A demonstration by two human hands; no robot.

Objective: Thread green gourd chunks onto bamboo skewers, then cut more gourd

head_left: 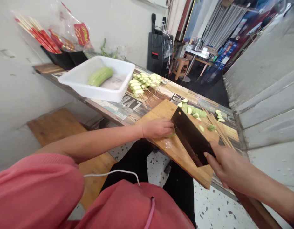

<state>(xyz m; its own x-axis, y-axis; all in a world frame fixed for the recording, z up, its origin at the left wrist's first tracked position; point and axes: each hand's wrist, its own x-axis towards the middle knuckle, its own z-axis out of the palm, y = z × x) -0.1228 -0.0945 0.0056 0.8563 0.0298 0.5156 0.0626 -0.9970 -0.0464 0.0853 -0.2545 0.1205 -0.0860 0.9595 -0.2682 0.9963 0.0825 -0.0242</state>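
My right hand (pixel 222 162) grips a wide dark cleaver (pixel 191 136) by its handle end. The blade stands over the wooden cutting board (pixel 158 111), close to the fingertips of my left hand (pixel 158 128). Those fingers are curled over a pale green zucchini piece (pixel 170 133), mostly hidden under them. Beyond the blade, cut zucchini slices (pixel 194 111) lie in a row at the board's far edge. A zucchini end (pixel 211 127) and a loose slice (pixel 201 128) rest nearer the right. Thin wooden skewers (pixel 219 130) lie across the board's right side.
A white plastic tub (pixel 101 93) holds a whole zucchini (pixel 100 76). Skewered zucchini slices (pixel 139 83) lie beside it, and a few more slices (pixel 219 116) sit far right. Black containers (pixel 65 60) stand at the back left. A black speaker (pixel 158 52) is behind the table.
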